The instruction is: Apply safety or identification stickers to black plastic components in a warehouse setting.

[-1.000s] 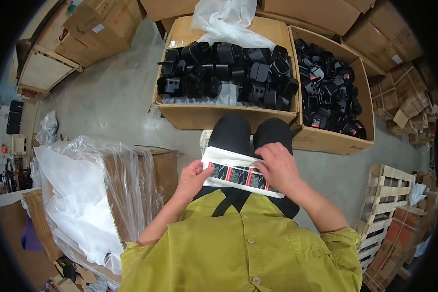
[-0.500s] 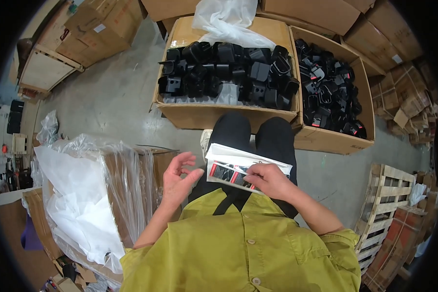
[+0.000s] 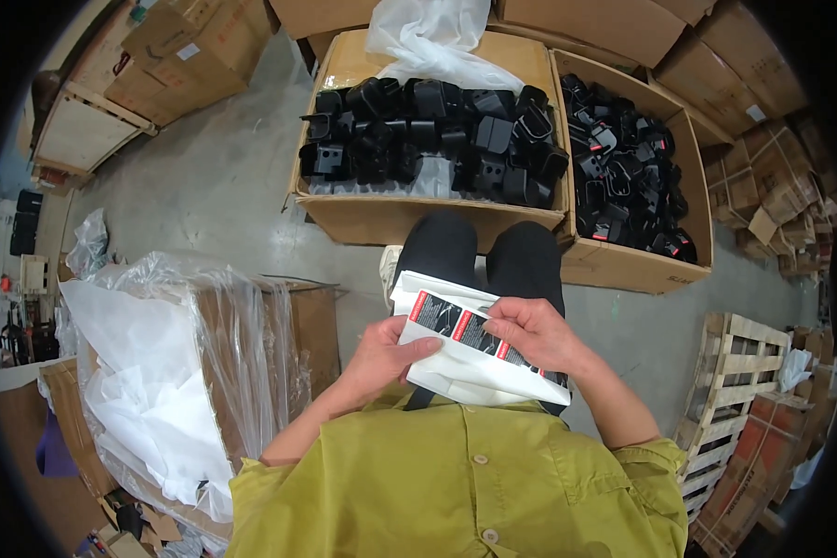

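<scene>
Across my lap lies a white sheet of backing paper (image 3: 456,370) carrying a row of black, red and white stickers (image 3: 434,314). My left hand (image 3: 381,355) is closed on the sheet's left edge, thumb on top and fingers underneath. At the upper right of the sheet, my right hand (image 3: 537,337) pinches with thumb and fingertips over the stickers. Whether one sticker is lifted under those fingers cannot be made out. Beyond my knees, a cardboard box (image 3: 437,221) is filled with black plastic parts (image 3: 418,130).
A second box (image 3: 637,270) on the right contains black parts with red labels (image 3: 623,181). Clear plastic bags (image 3: 432,37) lie on the far carton. At my left stands a plastic-wrapped carton with white sheeting (image 3: 149,391); at my right, a wooden pallet (image 3: 730,381) leans upright.
My left hand has come in from beside the sheet and taken hold of its left edge. The sheet has tilted, showing more of the stickers and white paper. My right hand has shifted slightly right.
</scene>
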Action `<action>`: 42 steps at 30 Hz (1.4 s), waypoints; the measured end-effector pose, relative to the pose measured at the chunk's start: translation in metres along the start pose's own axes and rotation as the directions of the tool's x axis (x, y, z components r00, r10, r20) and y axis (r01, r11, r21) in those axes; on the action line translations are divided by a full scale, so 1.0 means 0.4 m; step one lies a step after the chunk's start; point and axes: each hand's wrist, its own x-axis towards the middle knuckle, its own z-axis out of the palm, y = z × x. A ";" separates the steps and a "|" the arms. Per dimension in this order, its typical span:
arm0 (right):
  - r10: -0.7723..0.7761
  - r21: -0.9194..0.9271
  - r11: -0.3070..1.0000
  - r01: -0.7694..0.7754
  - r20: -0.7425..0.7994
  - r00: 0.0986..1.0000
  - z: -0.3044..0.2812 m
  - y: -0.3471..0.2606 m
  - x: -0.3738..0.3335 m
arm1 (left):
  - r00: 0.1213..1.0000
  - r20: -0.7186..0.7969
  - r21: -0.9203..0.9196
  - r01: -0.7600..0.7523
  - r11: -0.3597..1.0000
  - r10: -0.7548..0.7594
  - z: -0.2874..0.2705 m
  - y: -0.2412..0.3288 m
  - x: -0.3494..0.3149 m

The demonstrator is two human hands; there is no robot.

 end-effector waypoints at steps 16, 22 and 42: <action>-0.248 -0.503 0.847 0.172 -0.088 0.965 0.043 0.063 0.019 | 0.996 -0.059 0.185 -0.053 0.981 0.065 -0.021 -0.029 0.005; -0.639 -0.792 0.524 0.313 -0.124 0.759 0.025 0.002 0.006 | 0.993 0.113 0.446 -0.078 0.891 0.031 -0.043 -0.018 -0.070; -0.560 -0.918 0.238 0.317 0.137 0.817 0.037 0.053 -0.013 | 0.654 0.576 0.300 -0.727 0.618 0.490 -0.015 0.015 -0.134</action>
